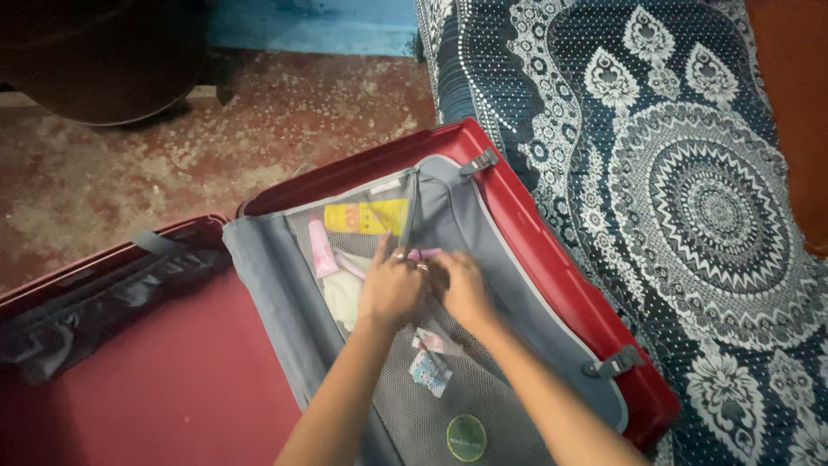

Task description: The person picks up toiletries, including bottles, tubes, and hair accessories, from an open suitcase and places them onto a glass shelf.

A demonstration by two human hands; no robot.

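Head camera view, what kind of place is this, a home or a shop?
Most likely a room in a home: an open red suitcase lies against a bed or couch under a patterned blue cloth, on a worn reddish floor.

One red hard-shell suitcase (552, 250) lies open, its two halves spread apart. Its right half carries one grey mesh divider (483, 380). Behind that mesh sit one yellow packet (362, 217), one pink tube (321, 250) and one pale cloth-like item (343, 298), and lower down two small sachets (429, 367). One round green sticker (467, 437) shows near the mesh's lower edge. Two grey strap clips (479, 161) sit on the suitcase's right rim. Two hands, left hand (392, 289) and right hand (461, 289), meet on the mesh. One patterned blue bedspread (690, 190) lies right of the suitcase.
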